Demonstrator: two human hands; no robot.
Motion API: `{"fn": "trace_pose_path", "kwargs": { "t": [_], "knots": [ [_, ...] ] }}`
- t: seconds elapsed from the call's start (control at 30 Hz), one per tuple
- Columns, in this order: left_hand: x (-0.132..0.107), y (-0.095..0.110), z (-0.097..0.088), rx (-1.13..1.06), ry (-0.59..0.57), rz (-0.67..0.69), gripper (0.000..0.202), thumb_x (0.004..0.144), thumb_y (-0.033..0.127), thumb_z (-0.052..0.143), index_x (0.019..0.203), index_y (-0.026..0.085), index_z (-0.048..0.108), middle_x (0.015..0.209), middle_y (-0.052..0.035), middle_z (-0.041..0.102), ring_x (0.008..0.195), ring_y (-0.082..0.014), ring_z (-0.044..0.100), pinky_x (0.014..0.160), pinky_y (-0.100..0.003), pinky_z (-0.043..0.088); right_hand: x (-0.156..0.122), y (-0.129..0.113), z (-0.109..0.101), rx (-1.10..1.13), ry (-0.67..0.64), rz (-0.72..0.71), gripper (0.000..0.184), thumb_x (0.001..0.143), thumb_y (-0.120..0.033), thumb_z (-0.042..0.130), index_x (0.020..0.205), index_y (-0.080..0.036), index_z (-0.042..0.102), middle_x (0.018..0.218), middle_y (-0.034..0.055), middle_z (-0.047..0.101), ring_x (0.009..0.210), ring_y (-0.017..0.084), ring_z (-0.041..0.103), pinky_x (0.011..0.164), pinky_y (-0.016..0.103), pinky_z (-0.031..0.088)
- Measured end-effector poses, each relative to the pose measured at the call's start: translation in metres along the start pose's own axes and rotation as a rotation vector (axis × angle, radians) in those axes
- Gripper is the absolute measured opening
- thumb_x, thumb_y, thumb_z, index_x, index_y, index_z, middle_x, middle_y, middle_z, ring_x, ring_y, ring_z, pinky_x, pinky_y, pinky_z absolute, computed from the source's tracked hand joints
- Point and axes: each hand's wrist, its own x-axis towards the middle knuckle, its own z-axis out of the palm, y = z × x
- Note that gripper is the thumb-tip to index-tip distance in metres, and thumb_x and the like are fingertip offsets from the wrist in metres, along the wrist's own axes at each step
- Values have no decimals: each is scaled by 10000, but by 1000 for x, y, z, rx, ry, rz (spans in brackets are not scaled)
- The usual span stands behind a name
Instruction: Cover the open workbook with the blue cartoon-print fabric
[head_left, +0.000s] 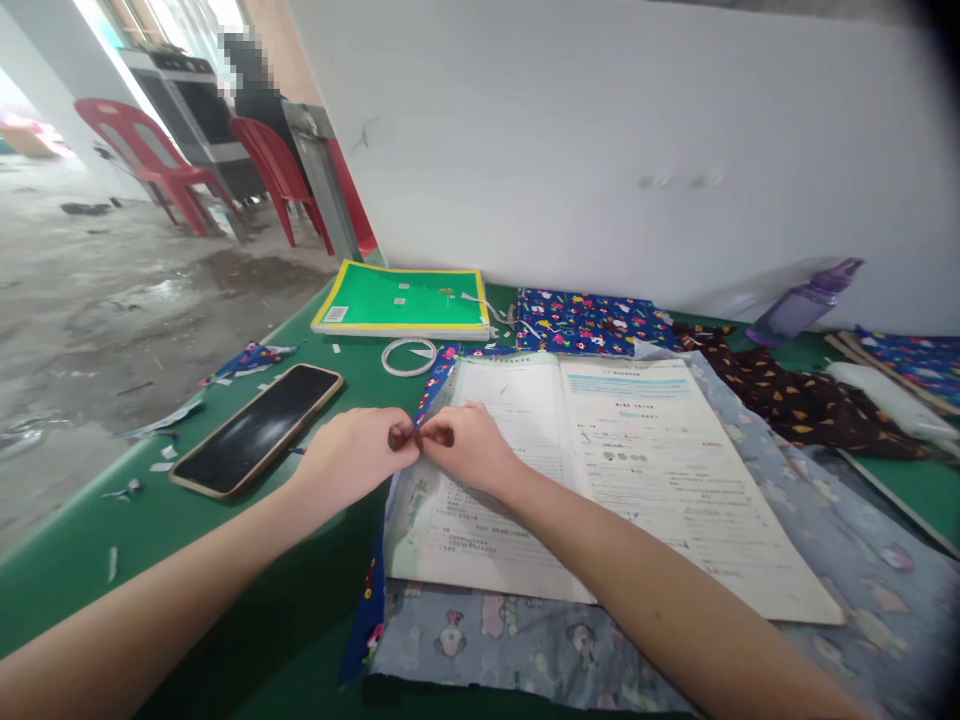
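My left hand [358, 452] and my right hand [469, 446] meet at the left edge of an open workbook [600, 470]. Both are closed in a pinch on the folded edge of a blue patterned fabric strip [433, 385] that runs along the book's left side. The book lies on a pale grey-blue printed cloth [525, 640] spread over the green table [247, 620]. A black phone [259, 428] lies face up just left of my left hand.
A green book with yellow border [405, 300] and a white tape ring [409, 356] lie behind my hands. More blue floral fabric [589, 322], dark brown patterned fabric [795, 400] and a purple bottle [806, 300] sit by the white wall. Fabric scraps [247, 360] litter the table's left edge. Red chairs [150, 160] stand on the floor.
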Motion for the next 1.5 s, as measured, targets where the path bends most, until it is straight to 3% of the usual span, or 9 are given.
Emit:
{"fn": "trace_pose_path", "kwargs": {
  "t": [0.3, 0.53, 0.97, 1.5],
  "knots": [
    [2, -3, -1, -94, -29, -7, 204, 733, 405, 520, 738, 241, 642, 724, 8, 674, 690, -184, 602, 567, -247, 350, 1, -2, -1, 43, 33, 20, 106, 737, -199, 574, 699, -203, 673, 659, -46, 608, 633, 84, 511, 744, 280, 303],
    [10, -18, 7, -163, -100, 26, 195, 721, 380, 527, 734, 227, 647, 702, 4, 669, 646, -168, 595, 541, -239, 354, -3, -2, 0, 163, 35, 107, 92, 677, -183, 596, 754, -199, 643, 665, -36, 630, 617, 98, 540, 672, 246, 378],
    [11, -20, 8, -285, -118, 44, 198, 731, 380, 537, 734, 204, 629, 683, 8, 668, 628, -158, 609, 546, -236, 395, -2, -3, -3, 283, 28, 169, 54, 673, -191, 622, 721, -196, 599, 706, -24, 637, 624, 102, 542, 625, 233, 409],
    [9, -16, 3, -336, -127, 85, 180, 742, 349, 517, 735, 191, 603, 666, 12, 635, 603, -141, 574, 551, -233, 397, -1, -1, -1, 222, 29, 68, 73, 697, -187, 559, 671, -198, 492, 679, -41, 586, 606, 96, 482, 639, 231, 375]
  ]
}}
